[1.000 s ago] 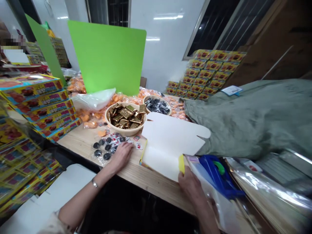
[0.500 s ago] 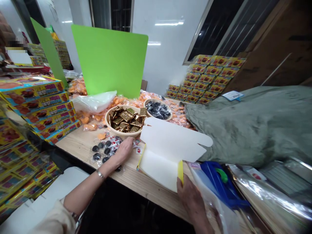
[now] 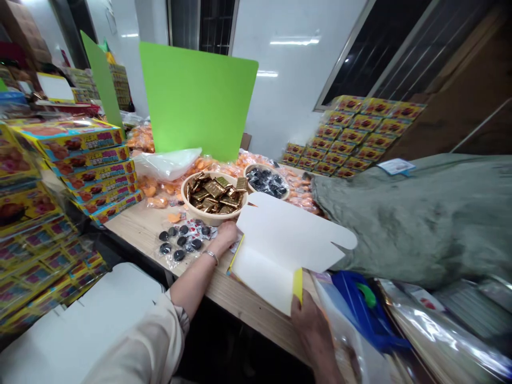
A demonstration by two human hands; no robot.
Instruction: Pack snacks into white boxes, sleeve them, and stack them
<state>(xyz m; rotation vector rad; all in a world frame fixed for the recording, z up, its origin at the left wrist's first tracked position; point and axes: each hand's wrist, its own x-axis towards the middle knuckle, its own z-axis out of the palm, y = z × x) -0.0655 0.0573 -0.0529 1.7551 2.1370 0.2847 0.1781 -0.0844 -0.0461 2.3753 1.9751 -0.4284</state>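
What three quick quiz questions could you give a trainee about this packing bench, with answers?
1. True or false: a bracelet circles the wrist of the left hand.
2. Which is nearer that hand: the bowl of gold-wrapped pieces or the bowl of dark pieces?
3. What does the right hand hold by its yellow edge?

Key: 1. True. 2. The bowl of gold-wrapped pieces. 3. A die-cut white card.
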